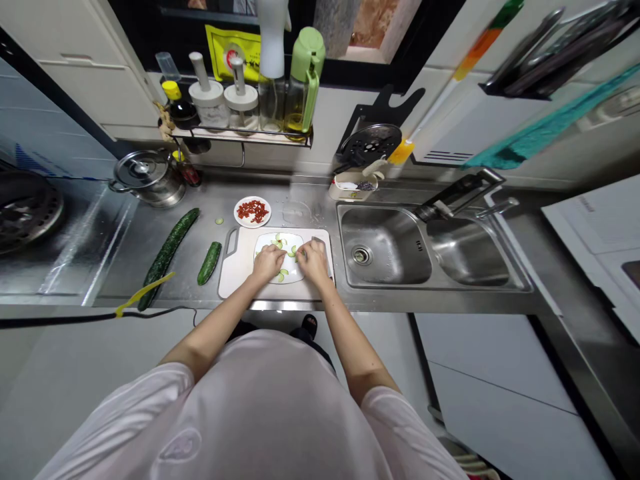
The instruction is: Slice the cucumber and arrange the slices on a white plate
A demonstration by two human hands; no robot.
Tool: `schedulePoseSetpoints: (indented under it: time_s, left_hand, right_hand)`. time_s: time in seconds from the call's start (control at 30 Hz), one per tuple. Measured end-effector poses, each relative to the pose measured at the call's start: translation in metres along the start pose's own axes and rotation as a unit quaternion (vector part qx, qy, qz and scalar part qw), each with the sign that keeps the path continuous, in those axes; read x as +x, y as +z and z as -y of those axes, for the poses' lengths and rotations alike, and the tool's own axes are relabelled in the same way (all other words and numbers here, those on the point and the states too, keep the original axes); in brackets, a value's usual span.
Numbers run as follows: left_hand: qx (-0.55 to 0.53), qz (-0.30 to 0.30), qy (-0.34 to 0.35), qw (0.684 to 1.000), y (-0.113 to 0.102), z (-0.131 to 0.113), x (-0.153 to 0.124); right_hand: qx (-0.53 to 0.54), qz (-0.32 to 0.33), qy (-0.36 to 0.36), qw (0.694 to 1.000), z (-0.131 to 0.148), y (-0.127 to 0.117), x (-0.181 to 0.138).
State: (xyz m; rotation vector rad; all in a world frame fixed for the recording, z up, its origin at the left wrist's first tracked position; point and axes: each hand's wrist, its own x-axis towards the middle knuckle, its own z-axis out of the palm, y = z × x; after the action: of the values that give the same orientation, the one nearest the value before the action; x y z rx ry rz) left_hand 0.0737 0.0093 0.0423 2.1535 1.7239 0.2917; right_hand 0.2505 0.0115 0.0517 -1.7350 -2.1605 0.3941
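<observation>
A white plate (293, 272) lies on a pale cutting board (235, 275), with several green cucumber slices (283, 275) spread over it. My left hand (269, 261) is over the plate's left side, its fingers drawn together; whatever they may hold is hidden. Over the right side, my right hand (313, 259) pinches at a curved cucumber slice close to its fingertips. A knife (329, 259) rests at the board's right edge, partly covered by that hand. Left of the board lie a cut piece of cucumber (209, 263) and a long whole cucumber (173, 250).
Behind the board stands a small plate of chopped red pieces (253, 211). To the right is a double sink (385, 243); a lidded steel pot (149, 179) sits at the back left. Bottles and jars fill a wall rack (240, 135). A yellow tie on a black cable (145, 293) crosses the front edge.
</observation>
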Motion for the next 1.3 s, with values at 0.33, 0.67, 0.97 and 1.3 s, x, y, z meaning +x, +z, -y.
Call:
schedulePoseSetpoints:
  time_s: [0.33,0.67,0.97,1.3]
  left_hand:
    - [-0.031,-0.101,-0.078,0.991,-0.015,0.043,0.016]
    - [-0.017,-0.150,-0.220,0.964,-0.039,0.085,0.061]
    - [0.067,-0.083,-0.268,0.958,-0.042,0.098,0.100]
    - [0.077,-0.052,-0.239,0.967,-0.038,0.102,0.114]
  right_hand:
    - [0.074,-0.032,-0.001,0.997,0.012,-0.001,-0.030]
    - [0.103,-0.042,0.012,0.994,0.008,-0.007,-0.038]
    - [0.145,-0.080,-0.005,0.986,0.003,-0.005,-0.037]
    - [0.148,-0.090,0.003,0.985,-0.001,-0.006,-0.037]
